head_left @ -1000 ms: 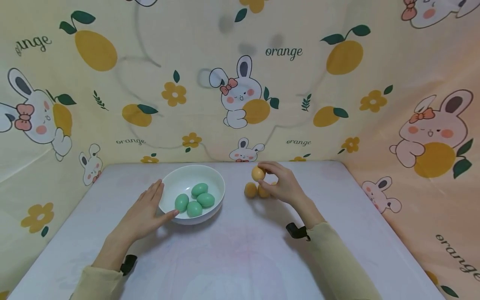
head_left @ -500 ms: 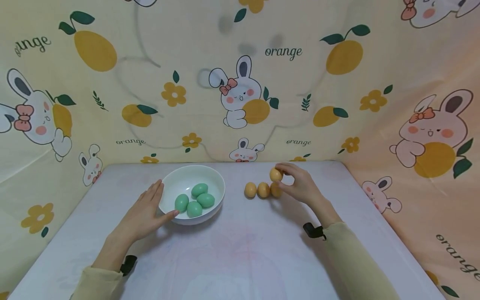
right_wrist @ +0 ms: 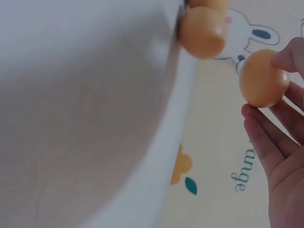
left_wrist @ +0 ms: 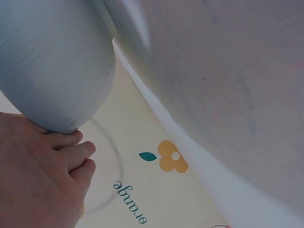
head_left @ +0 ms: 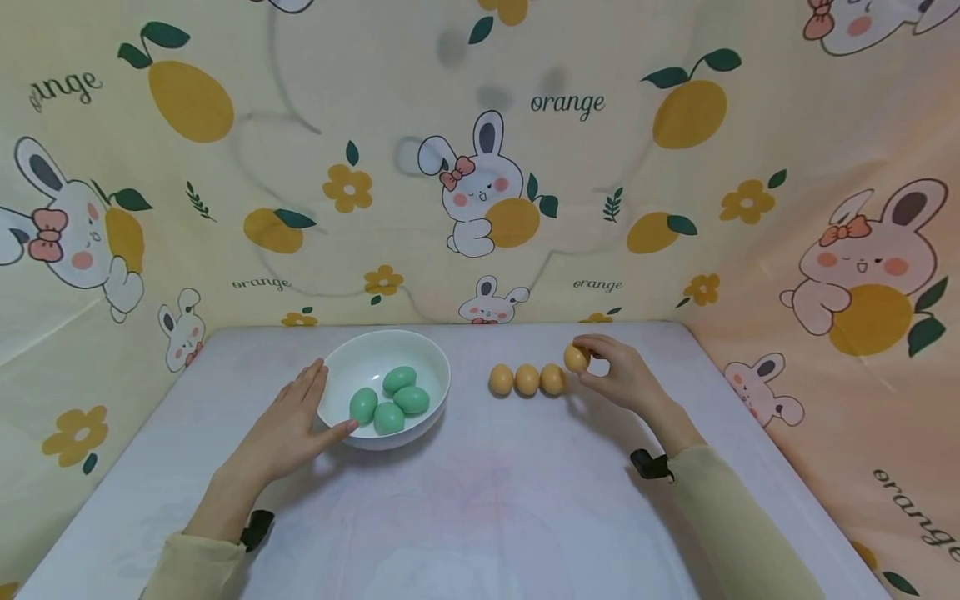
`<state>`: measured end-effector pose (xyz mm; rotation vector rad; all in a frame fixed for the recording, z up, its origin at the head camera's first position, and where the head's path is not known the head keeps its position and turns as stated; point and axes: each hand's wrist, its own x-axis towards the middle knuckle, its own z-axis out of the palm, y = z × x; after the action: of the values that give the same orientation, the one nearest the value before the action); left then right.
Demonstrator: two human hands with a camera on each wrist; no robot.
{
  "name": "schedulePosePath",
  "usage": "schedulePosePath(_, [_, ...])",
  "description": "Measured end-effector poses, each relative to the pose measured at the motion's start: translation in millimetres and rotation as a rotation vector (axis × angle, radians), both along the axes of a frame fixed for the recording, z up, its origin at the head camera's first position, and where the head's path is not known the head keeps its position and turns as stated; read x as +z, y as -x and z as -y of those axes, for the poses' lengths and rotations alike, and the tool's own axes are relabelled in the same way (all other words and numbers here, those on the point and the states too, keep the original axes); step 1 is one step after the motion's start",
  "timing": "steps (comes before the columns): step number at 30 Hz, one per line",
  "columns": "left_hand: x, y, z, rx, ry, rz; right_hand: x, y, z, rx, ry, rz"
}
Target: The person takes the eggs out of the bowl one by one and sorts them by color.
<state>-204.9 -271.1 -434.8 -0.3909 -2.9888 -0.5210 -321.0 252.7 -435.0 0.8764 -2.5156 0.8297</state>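
Note:
My right hand (head_left: pixel 626 377) pinches a yellow-brown egg (head_left: pixel 576 358) between thumb and fingers, just off the right end of a row. That row holds three matching eggs, the middle one (head_left: pixel 527 380) between its neighbours on the table. In the right wrist view, the pinched egg (right_wrist: pixel 262 78) shows apart from the end egg (right_wrist: pixel 203 32) of the row. With fingers extended, my left hand (head_left: pixel 283 429) rests against the left side of a white bowl (head_left: pixel 352 354), its thumb at the near rim. Several green eggs (head_left: pixel 388 418) lie inside the bowl.
The white table (head_left: pixel 465 517) ends at a patterned cloth backdrop (head_left: pixel 585 158) with rabbits and oranges. More of this cloth rises along the left and right sides. The bowl stands left of the egg row, with a gap of table between them.
My right hand has moved to the right with the pinched egg, passing above the row and then lower at its right end. My left hand and the bowl have stayed in place.

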Motion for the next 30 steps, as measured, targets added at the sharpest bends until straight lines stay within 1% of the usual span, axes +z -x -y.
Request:
schedulePosePath(8, [0.6,-1.4,-1,-0.001,-0.001,-0.020,-7.4,4.5,-10,-0.001,-0.080,0.051])
schedulePosePath(12, [0.3,-1.5,-1,-0.002,0.000,-0.023,-9.6,5.3,-14,-0.009,-0.123,0.114])
schedulePosePath(17, [0.9,-1.4,-1,-0.001,0.004,-0.021,-12.7,4.5,-16,-0.028,-0.167,0.232])
schedulePosePath(19, [1.4,-1.8,-1,0.001,-0.001,-0.017,-14.9,4.7,-16,-0.033,-0.184,0.264])
schedulePosePath(24, [2.2,-3.0,-2,0.000,-0.003,-0.013,-19.4,5.1,-16,-0.026,-0.210,0.282])
schedulePosePath(30, [3.1,-1.9,-2,-0.002,0.000,-0.014,-19.2,5.6,-15,-0.022,-0.222,0.281])
